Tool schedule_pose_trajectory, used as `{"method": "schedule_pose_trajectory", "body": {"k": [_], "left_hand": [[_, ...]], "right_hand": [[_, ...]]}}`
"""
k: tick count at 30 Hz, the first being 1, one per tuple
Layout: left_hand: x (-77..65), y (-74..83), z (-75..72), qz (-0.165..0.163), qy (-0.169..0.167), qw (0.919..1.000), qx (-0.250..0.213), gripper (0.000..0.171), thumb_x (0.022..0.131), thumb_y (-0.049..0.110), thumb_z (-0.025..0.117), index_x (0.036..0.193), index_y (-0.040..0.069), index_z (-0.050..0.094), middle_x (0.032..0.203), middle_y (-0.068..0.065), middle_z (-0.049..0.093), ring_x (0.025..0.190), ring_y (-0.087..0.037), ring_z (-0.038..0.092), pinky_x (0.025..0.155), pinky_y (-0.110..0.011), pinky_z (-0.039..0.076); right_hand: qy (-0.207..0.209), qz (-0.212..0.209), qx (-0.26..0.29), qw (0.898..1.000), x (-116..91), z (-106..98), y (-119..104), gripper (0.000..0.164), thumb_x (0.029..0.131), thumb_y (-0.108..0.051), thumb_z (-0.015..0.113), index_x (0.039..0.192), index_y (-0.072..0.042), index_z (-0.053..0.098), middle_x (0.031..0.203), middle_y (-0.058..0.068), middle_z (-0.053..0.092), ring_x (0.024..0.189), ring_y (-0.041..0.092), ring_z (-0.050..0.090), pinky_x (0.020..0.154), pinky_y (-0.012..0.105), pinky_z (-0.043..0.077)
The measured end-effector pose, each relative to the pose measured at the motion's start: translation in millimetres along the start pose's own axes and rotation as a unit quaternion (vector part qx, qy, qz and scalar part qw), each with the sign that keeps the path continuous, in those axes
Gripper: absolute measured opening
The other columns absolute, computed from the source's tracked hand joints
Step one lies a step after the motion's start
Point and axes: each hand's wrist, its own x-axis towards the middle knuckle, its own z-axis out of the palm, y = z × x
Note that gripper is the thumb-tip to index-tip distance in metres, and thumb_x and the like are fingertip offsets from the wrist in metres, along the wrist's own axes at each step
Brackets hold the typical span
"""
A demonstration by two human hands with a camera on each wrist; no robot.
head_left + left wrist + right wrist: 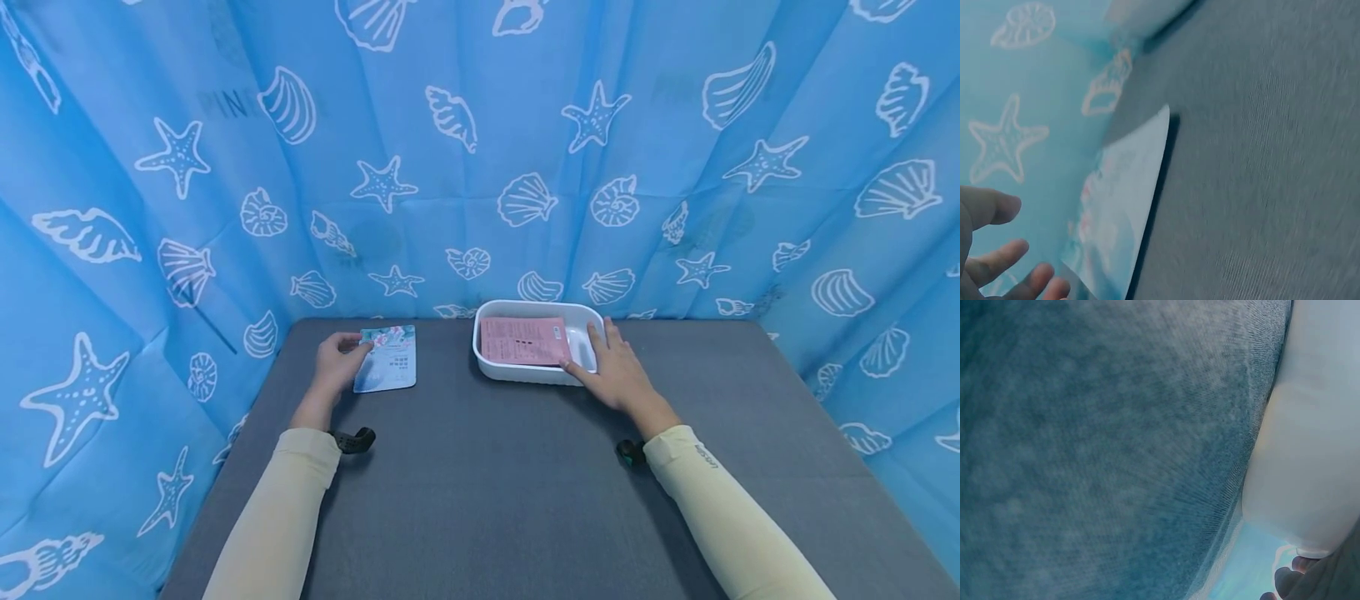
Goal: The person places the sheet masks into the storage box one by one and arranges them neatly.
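Note:
My left hand (pixel 340 363) is at the left edge of a flat light-blue packet (pixel 391 367) with pink flowers and small print. In the left wrist view the thumb and fingers are apart beside the packet (pixel 1129 200), with nothing between them. A dark shadow runs along the packet's long side. On the right, my right hand (pixel 617 371) lies with spread fingers over the right end of a white plastic basin (pixel 517 374). Inside that basin lies a pink printed packet (pixel 522 340). The right wrist view shows the basin's outer wall (pixel 1310 437) and fingertips (pixel 1285 581) by its end.
A grey cloth-covered table (pixel 487 483) spreads beneath everything. Blue curtains (pixel 465 167) with white shells and starfish hang behind it and along both sides. Both the packet and the basin are near the table's back edge. Each wrist carries a small black camera.

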Motion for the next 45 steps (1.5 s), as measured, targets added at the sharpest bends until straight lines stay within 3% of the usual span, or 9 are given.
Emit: {"method": "schedule_pose_trajectory", "body": {"k": [7,15,23,28,39,45], "left_hand": [[11.2,-3.7,-8.1,-0.042,-0.036,0.9975,0.043,0.056,0.107,0.029,0.060,0.157,0.006,0.049,0.167,-0.025,0.038,0.154,-0.045,0.037,0.121,-0.062,0.038],[18.6,-5.7,-2.8,-0.008,-0.034,0.9928,0.114,0.052,0.102,0.034,0.068,0.145,0.005,0.062,0.158,-0.026,0.048,0.148,-0.047,0.039,0.118,-0.063,0.039],[21.5,-1.4,8.5,0.001,-0.043,0.9800,0.195,0.073,0.084,0.045,0.087,0.141,0.005,0.065,0.159,-0.030,0.038,0.141,-0.050,0.034,0.115,-0.064,0.039],[19.9,0.0,10.9,0.009,-0.040,0.9800,0.195,0.069,0.083,0.041,0.089,0.136,0.003,0.066,0.156,-0.030,0.042,0.135,-0.047,0.036,0.111,-0.063,0.041],[20.1,-1.6,7.1,-0.013,-0.052,0.9873,0.149,0.062,0.083,0.030,0.090,0.131,0.001,0.065,0.149,-0.027,0.044,0.126,-0.041,0.045,0.106,-0.056,0.049],[17.6,-6.7,6.0,-0.046,-0.045,0.9912,0.116,0.065,0.080,0.030,0.093,0.126,0.000,0.060,0.138,-0.024,0.050,0.115,-0.035,0.050,0.097,-0.049,0.051]], "right_hand": [[0.001,0.002,0.000,1.000,0.4,0.0,-0.2,0.108,0.098,-0.081,0.041,0.171,-0.010,0.005,0.177,0.024,-0.006,0.158,0.060,0.012,0.125,0.073,0.016],[0.001,-0.001,0.002,1.000,0.4,0.6,0.6,0.106,0.099,-0.079,0.041,0.171,-0.011,0.004,0.177,0.025,-0.006,0.159,0.059,0.011,0.126,0.073,0.015],[-0.001,-0.002,0.003,1.000,-0.8,-0.8,0.0,0.105,0.100,-0.078,0.041,0.171,-0.011,0.004,0.177,0.025,-0.007,0.159,0.059,0.011,0.126,0.073,0.014],[-0.003,0.000,-0.001,1.000,-0.7,0.4,-0.9,0.105,0.100,-0.079,0.040,0.171,-0.011,0.004,0.177,0.025,-0.007,0.159,0.060,0.011,0.126,0.072,0.015],[-0.001,-0.003,0.007,1.000,-0.4,0.5,0.3,0.107,0.099,-0.080,0.041,0.171,-0.011,0.005,0.178,0.024,-0.007,0.159,0.058,0.009,0.127,0.072,0.013],[-0.004,-0.002,0.001,1.000,0.3,0.0,0.0,0.106,0.099,-0.080,0.041,0.171,-0.011,0.005,0.177,0.025,-0.007,0.159,0.059,0.011,0.126,0.072,0.015]]}}
